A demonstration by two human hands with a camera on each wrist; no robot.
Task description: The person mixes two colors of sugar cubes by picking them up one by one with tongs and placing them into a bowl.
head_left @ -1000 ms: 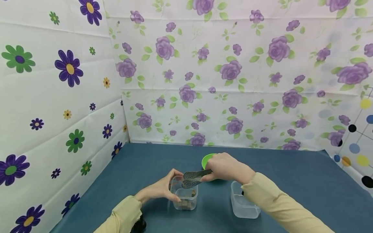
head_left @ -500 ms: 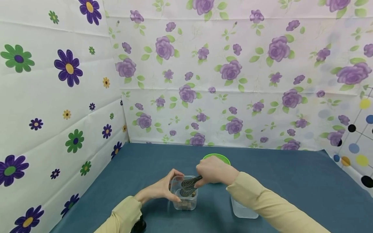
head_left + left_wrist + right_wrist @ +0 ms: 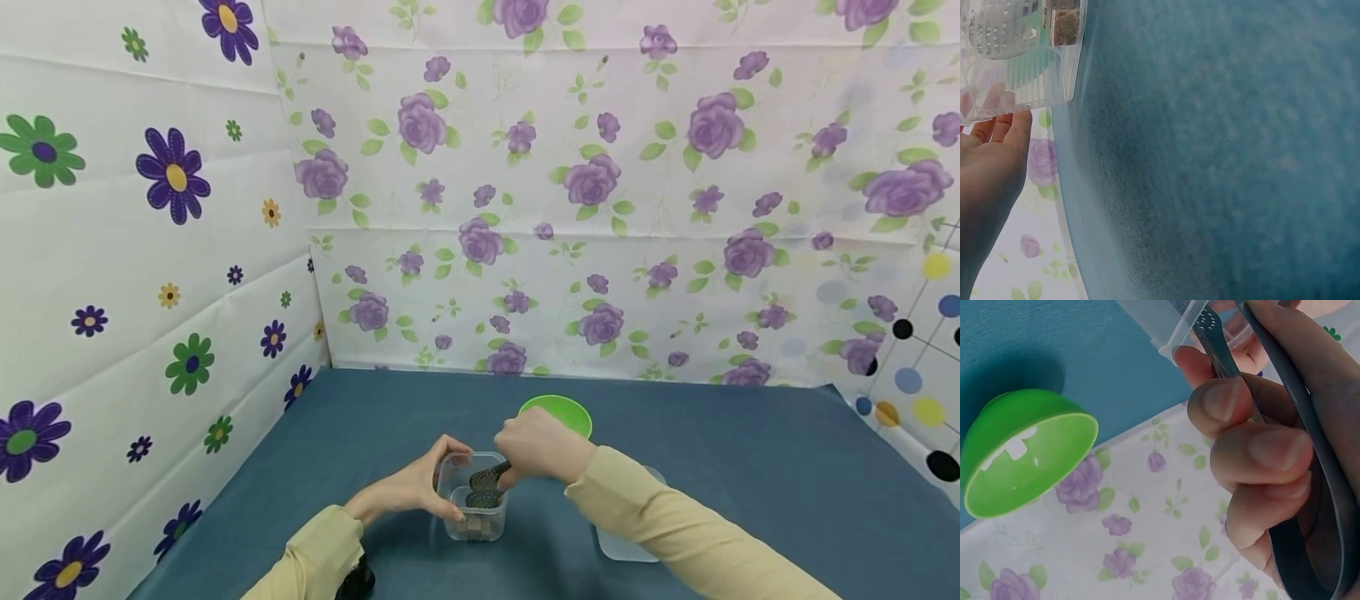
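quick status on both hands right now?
Left hand: fingers curled round the clear container, holding it.
Right hand: gripping the metal tongs, tips down inside that container.

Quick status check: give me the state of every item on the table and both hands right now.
Left hand: grips the side of the cube container.
Right hand: grips the tongs.
Tongs: tips open, lowered inside the cube container.
Cube container: upright, lidless, brown cubes at the bottom.
Second container: upright, lidless, looks empty, partly hidden by the right sleeve.
Green bowl: upright, nothing visible inside.
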